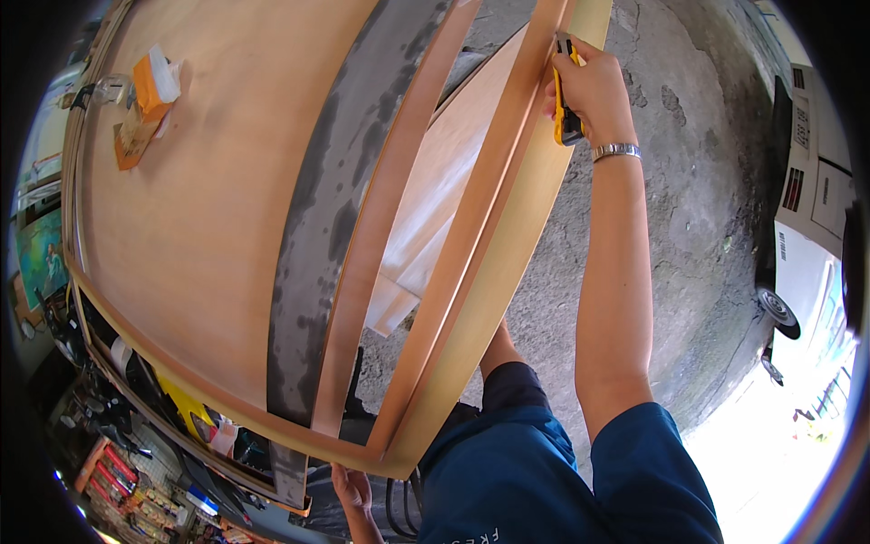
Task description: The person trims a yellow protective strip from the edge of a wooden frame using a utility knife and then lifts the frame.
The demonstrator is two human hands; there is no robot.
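Head view: knife at the frame's far edge

Right hand [589, 86] grips a yellow utility knife [564, 100] against the wooden frame [471, 299]. Left hand [352, 490] clasps the frame's near corner. Beside it lies a plywood panel [208, 199]; bare concrete floor [698, 227] opens rightward.

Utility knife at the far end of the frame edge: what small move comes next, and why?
Probably draw the utility knife back along the wooden frame edge. The right hand presses it at the far end, and the left hand steadies the near corner.
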